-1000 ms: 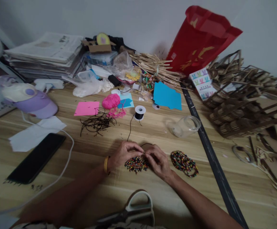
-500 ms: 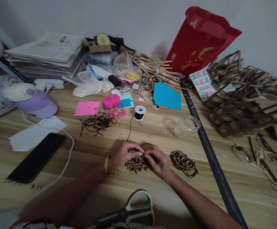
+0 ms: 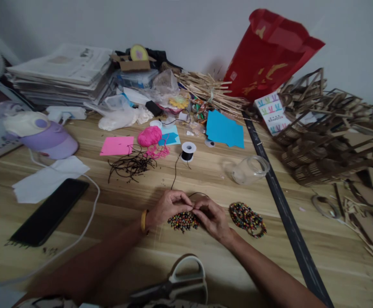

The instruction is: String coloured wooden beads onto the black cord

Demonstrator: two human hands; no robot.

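Observation:
Over a small pile of multicoloured beads (image 3: pixel 183 221), my left hand (image 3: pixel 170 207) and my right hand (image 3: pixel 212 216) meet fingertip to fingertip, both pinched closed. A thin black cord (image 3: pixel 199 193) arcs up from between the fingertips and over the back of my right hand. Any bead held there is too small to make out. From a white spool of black cord (image 3: pixel 188 152), a strand runs down to behind my left hand. Strung bead loops (image 3: pixel 247 219) lie to the right of my right hand.
Scissors (image 3: pixel 188 280) lie at the near edge. To the left are a phone (image 3: pixel 48 212), a white cable and a purple cap (image 3: pixel 53 137). Cut black cords (image 3: pixel 130 164), pink yarn (image 3: pixel 150 136) and a glass jar (image 3: pixel 250 170) lie beyond the hands. Small woven baskets (image 3: pixel 314 158) crowd the right.
Both hands have shifted very slightly, with the fingertips still together. The cord arc above my right hand shows a little more.

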